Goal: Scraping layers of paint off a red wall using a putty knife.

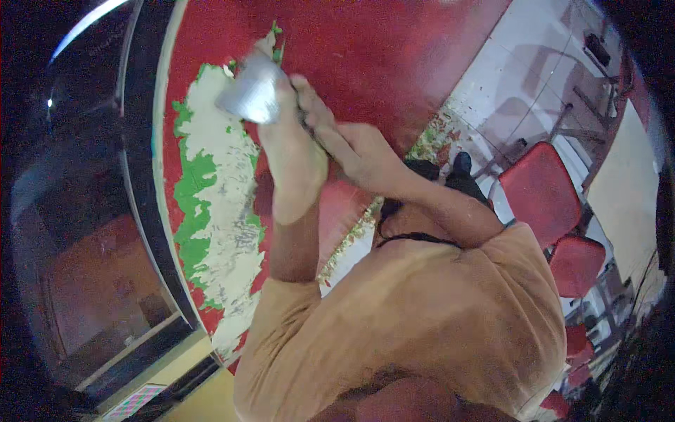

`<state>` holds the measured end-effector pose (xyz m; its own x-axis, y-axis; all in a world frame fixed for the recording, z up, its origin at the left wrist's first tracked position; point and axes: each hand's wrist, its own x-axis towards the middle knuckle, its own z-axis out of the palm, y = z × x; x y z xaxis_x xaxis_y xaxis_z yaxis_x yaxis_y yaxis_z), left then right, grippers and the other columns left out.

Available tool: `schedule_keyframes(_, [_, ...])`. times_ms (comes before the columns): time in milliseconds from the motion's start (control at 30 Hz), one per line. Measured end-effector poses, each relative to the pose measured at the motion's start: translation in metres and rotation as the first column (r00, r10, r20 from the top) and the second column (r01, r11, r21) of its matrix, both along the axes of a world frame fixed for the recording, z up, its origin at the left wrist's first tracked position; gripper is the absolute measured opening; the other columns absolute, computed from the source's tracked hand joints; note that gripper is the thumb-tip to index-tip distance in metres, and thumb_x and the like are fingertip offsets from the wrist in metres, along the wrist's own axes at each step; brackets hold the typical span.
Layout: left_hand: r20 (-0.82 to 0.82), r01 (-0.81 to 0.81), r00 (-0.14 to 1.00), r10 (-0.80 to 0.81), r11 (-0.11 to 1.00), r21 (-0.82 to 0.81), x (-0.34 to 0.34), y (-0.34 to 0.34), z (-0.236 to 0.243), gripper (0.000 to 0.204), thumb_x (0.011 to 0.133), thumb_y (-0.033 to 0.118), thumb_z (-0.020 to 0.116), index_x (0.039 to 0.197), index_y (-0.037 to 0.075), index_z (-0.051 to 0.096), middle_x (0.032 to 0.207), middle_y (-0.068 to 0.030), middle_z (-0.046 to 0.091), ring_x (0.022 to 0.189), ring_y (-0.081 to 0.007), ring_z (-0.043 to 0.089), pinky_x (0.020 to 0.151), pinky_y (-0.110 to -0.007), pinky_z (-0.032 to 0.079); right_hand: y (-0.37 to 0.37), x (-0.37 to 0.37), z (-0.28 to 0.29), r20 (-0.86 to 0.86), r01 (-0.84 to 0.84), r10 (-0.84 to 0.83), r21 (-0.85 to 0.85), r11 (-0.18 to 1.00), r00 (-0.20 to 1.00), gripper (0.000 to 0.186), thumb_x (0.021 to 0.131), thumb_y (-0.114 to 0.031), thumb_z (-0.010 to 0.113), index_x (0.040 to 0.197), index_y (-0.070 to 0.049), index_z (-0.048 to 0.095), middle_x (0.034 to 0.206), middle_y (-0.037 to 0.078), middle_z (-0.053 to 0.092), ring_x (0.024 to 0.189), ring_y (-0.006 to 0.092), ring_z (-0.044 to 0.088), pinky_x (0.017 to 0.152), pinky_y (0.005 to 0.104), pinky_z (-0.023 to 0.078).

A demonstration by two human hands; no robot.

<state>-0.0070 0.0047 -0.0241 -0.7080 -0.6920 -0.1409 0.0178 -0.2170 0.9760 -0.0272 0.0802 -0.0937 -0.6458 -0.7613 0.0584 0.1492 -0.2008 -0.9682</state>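
Clock taken on the full view, 12 at the top edge.

Grip, near 11: the right hand (355, 151) closes with curled fingers about the dark handle of a scraper (254, 91). The left hand (295, 151) lies against the tool just behind and along its blade; how far its fingers wrap cannot be told from this angle. The two hands sit side by side, nearly parallel, the handle mostly hidden between them.

Tool: broad, flared metal blade, silvery, slightly blurred, with a bright highlight toward its lower edge. It is held over the wall, at the upper right end of the bared area; contact of the edge cannot be judged.

Work surface, 9 through 12: red painted wall (365, 56). A long, ragged patch (228, 176) runs from about 11 down toward 8: off-white, with grey scuffs along its middle. Green paint (193, 232) shows in jagged islands, mostly on its left border. Beyond the blade, toward 12, a few green slivers stand against the red.

Outward: a black frame (149, 148) edges the wall at 9 to 10. At 2, red, green and pale flakes (434, 141) litter the base of the wall, on a pale tiled floor (503, 46); a dark shoe (462, 162) is just beside them. At 3, a red chair (540, 190) and a pale tabletop (626, 186).
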Motion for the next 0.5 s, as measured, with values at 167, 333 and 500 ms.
schedule_keyframes(167, [0.043,-0.082,0.996,0.079,0.995,0.053,0.000,0.002,-0.003,0.023,0.092,0.028,0.049,0.087,0.006,0.048,0.065,0.0018,0.039,0.053,-0.0085,0.035,0.047,-0.023,0.032,0.009,-0.007,0.007,-0.034,-0.046,0.050,0.092,0.995,0.998,0.046,0.090,-0.040,0.041,0.083,0.001,0.062,0.076,0.026,0.059,0.076,0.0416,0.059,0.067,0.0468,0.047])
schedule_keyframes(333, [0.004,-0.061,0.998,0.061,0.994,0.089,0.018,-0.001,-0.013,0.022,0.093,0.029,0.047,0.088,0.007,0.048,0.067,0.0021,0.039,0.054,-0.0080,0.036,0.048,-0.023,0.032,0.011,0.007,-0.004,-0.062,-0.093,0.101,0.122,0.988,0.993,0.047,0.090,-0.040,0.040,0.082,0.001,0.062,0.076,0.026,0.059,0.076,0.0414,0.059,0.067,0.0475,0.047])
schedule_keyframes(500, [-0.021,-0.073,0.997,0.075,0.992,0.098,0.003,-0.003,0.003,0.024,0.093,0.031,0.047,0.084,0.009,0.048,0.064,0.0026,0.038,0.053,-0.0079,0.035,0.048,-0.023,0.031,0.003,0.001,0.002,-0.061,-0.062,0.065,0.039,0.997,0.996,0.041,0.089,-0.036,0.045,0.083,0.002,0.058,0.071,0.023,0.056,0.065,0.0349,0.059,0.061,0.0411,0.044])
